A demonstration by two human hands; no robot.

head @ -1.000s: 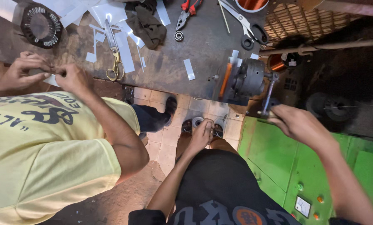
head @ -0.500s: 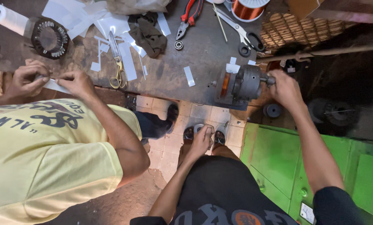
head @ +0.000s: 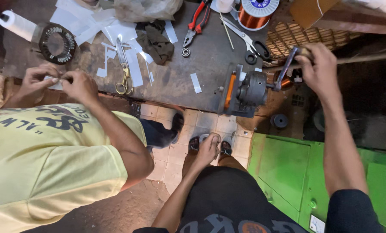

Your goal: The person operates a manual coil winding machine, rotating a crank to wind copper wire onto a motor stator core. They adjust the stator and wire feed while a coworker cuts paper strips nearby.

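My right hand (head: pixel 320 69) is shut on the crank handle (head: pixel 288 67) of a grey hand-cranked winding machine (head: pixel 247 90) fixed at the near edge of the dark workbench (head: pixel 201 56). My left hand (head: pixel 208 149) hangs low over my knee, fingers loosely curled, holding nothing that I can see. Beside me on the left, a co-worker in a yellow shirt (head: pixel 46 159) folds a small strip of white paper (head: pixel 55 82) with both hands.
On the bench lie scissors with yellow handles (head: pixel 124 73), red-handled pliers (head: pixel 197 21), grey shears (head: pixel 247 41), a copper wire spool (head: pixel 255 11), a round stator core (head: pixel 57 43), white paper scraps and a dark rag (head: pixel 156 41). A green metal cabinet (head: pixel 288 172) stands at lower right.
My right hand rose from beside the machine to its crank and has swung the handle upward. The view has shifted slightly. The co-worker keeps working the paper strip.
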